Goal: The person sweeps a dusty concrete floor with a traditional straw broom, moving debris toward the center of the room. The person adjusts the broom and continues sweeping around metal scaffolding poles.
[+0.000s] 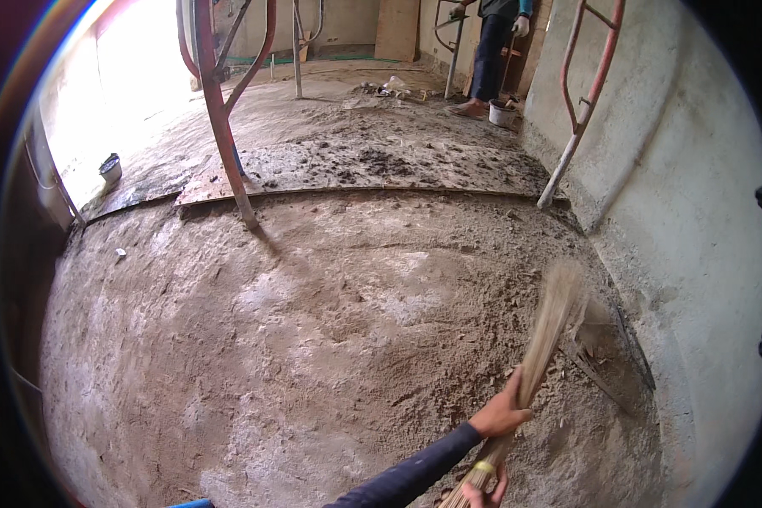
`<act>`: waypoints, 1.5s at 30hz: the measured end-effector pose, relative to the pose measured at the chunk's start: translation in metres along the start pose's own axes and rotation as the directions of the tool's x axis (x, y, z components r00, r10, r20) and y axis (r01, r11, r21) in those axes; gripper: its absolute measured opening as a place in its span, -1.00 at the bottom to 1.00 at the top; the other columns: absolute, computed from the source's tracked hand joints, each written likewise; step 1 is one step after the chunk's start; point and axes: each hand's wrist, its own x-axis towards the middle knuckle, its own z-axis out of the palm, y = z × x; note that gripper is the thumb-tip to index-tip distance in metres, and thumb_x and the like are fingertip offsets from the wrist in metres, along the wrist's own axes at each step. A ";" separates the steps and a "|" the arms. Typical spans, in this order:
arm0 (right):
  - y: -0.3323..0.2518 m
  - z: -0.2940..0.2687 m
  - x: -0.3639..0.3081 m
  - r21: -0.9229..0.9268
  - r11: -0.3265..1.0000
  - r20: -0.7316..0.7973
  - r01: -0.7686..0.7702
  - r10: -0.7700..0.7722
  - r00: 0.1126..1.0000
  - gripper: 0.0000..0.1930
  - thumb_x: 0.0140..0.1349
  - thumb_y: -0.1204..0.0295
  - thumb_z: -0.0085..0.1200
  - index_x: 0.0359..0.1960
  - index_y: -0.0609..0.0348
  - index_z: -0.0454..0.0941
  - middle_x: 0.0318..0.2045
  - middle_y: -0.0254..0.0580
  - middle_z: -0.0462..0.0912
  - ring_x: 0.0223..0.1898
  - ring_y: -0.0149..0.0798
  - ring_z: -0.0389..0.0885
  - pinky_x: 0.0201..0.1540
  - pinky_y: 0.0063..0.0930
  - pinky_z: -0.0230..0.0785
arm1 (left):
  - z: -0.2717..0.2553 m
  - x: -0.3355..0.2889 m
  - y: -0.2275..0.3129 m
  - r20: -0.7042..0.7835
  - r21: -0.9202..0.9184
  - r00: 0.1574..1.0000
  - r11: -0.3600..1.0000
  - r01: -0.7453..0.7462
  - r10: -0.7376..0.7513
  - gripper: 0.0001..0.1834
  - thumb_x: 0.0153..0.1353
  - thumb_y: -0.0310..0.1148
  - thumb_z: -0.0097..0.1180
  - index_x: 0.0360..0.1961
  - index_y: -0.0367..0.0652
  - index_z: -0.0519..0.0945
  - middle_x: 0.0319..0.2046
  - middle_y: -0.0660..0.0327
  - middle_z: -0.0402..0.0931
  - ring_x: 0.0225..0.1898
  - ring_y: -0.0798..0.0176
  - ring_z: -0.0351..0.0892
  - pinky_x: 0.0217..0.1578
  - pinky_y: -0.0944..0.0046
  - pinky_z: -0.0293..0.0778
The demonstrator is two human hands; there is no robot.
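Observation:
A stick broom (545,339), a bundle of thin pale bristles, slants up and to the right over the dirt floor. My left hand (501,411) is closed around the bundle partway along it, its dark-sleeved forearm coming from the lower edge. Below it, near a yellow band on the broom, my right hand (487,493) grips the bound end; the picture's edge cuts this hand off. The far bristle tips are blurred, near loose debris and a flat scrap piece (597,372) along the right wall.
Scaffold legs (220,118) stand left and right (580,118). A mortar-spattered board (381,165) lies across the floor. Farther off, another person (491,51) stands by a bucket (502,113); a second bucket (110,168) sits left. A rough wall (677,195) rises at right.

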 end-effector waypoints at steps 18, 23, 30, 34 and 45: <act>0.017 0.074 -0.013 0.143 0.987 0.225 -0.067 0.034 0.974 -0.18 0.11 0.52 0.22 0.36 -0.08 0.00 -0.13 -0.14 0.47 -0.21 -0.24 0.55 -0.26 -0.34 0.52 | -0.094 -0.052 0.010 -0.263 0.007 0.963 0.998 0.055 -0.051 0.06 0.06 -0.41 0.27 0.47 -0.11 -0.16 0.19 -0.15 0.27 -0.07 0.10 0.54 -0.10 0.24 0.55; -0.006 0.037 0.042 0.066 0.998 0.668 -0.023 -0.027 0.744 -0.26 0.17 0.48 0.18 0.38 0.09 0.09 -0.02 -0.15 0.50 -0.13 -0.30 0.56 -0.12 -0.42 0.51 | -0.099 -0.086 0.027 -0.595 -0.317 0.732 0.934 0.166 -0.332 0.24 0.00 -0.39 0.37 0.44 -0.10 -0.38 0.20 -0.26 0.16 -0.07 -0.11 0.52 -0.11 -0.02 0.65; 0.008 0.076 0.042 0.131 0.985 0.223 -0.117 0.085 0.971 -0.20 0.17 0.52 0.23 0.38 -0.02 0.01 -0.09 -0.11 0.50 -0.28 -0.28 0.57 -0.28 -0.41 0.50 | -0.088 -0.024 -0.010 -0.080 -0.251 0.953 0.931 0.264 -0.292 0.04 -0.02 -0.46 0.23 0.45 -0.14 -0.10 0.13 -0.06 0.28 -0.01 0.09 0.43 -0.08 0.17 0.50; -0.022 0.065 0.024 0.078 0.988 0.104 0.129 -0.137 0.985 -0.23 0.17 0.41 0.24 0.33 0.13 0.01 -0.12 -0.02 0.50 -0.27 -0.16 0.60 -0.20 -0.28 0.54 | -0.052 -0.001 0.009 0.095 -0.505 0.989 0.850 0.148 -0.116 0.00 0.04 -0.57 0.15 0.47 0.03 -0.10 -0.24 0.12 0.49 -0.55 0.30 0.51 -0.58 0.33 0.52; -0.033 0.087 0.108 0.096 0.627 0.790 -0.773 0.425 0.442 -0.52 0.29 0.38 0.09 0.19 0.02 0.18 -0.39 -0.09 0.48 -0.50 -0.14 0.63 -0.52 -0.16 0.61 | -0.111 -0.073 0.012 -0.510 -0.411 0.750 0.886 0.217 -0.420 -0.03 0.02 -0.58 0.25 0.37 -0.03 -0.08 -0.08 0.07 0.31 -0.30 0.22 0.54 -0.40 0.25 0.60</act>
